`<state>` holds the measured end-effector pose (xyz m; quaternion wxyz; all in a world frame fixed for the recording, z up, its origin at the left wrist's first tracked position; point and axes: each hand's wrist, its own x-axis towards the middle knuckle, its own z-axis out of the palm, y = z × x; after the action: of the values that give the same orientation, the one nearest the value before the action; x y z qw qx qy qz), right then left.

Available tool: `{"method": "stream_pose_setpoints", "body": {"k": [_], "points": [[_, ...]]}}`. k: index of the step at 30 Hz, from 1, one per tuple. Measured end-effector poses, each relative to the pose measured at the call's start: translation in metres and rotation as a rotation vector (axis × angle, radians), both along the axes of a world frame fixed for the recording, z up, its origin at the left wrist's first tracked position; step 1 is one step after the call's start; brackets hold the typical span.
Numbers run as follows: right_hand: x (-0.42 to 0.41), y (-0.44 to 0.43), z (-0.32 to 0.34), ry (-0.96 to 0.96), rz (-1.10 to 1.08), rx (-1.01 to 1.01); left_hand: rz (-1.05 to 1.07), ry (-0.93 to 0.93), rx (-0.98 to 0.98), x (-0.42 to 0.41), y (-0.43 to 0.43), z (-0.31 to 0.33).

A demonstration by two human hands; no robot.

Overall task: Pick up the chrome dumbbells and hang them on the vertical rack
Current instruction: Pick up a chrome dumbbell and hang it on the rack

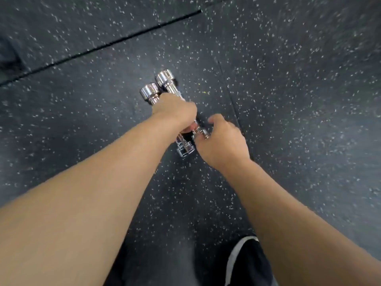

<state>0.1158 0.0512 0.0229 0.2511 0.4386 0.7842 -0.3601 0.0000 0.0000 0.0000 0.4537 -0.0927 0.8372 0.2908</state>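
Observation:
Two chrome dumbbells lie side by side on the dark speckled floor. The left dumbbell (148, 93) shows its far head, and its near head sits at the bottom by my wrists. The right dumbbell (165, 78) reaches a little farther away. My left hand (175, 112) is closed over the handles of the pair, hiding them. My right hand (221, 139) is at the near end of the right dumbbell, with its fingers curled on that small chrome head. The vertical rack is not in view.
Black rubber floor tiles with white flecks fill the view, with a seam (99, 48) running across the upper left and another (231, 96) to the right of the dumbbells. My dark shorts with a white stripe (243, 263) show at the bottom.

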Motion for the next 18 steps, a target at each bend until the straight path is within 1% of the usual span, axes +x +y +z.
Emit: {"method": "stream_pose_setpoints", "body": {"k": [1,6,9,14,18], "points": [[-0.003,0.000,-0.005,0.004,-0.007,-0.017,-0.017,0.004,-0.026,-0.003,0.003,-0.004],[-0.008,0.000,-0.017,0.016,0.006,-0.045,-0.167,0.148,-0.128,-0.012,0.003,-0.019],[-0.005,0.003,-0.016,0.034,-0.007,-0.010,-0.178,0.191,-0.142,-0.006,0.003,-0.016],[0.003,0.013,0.006,0.158,-0.138,0.054,0.030,0.188,0.092,0.008,0.004,0.012],[0.005,0.026,0.049,0.192,-0.164,0.068,0.025,0.225,0.238,0.009,0.014,0.078]]}}
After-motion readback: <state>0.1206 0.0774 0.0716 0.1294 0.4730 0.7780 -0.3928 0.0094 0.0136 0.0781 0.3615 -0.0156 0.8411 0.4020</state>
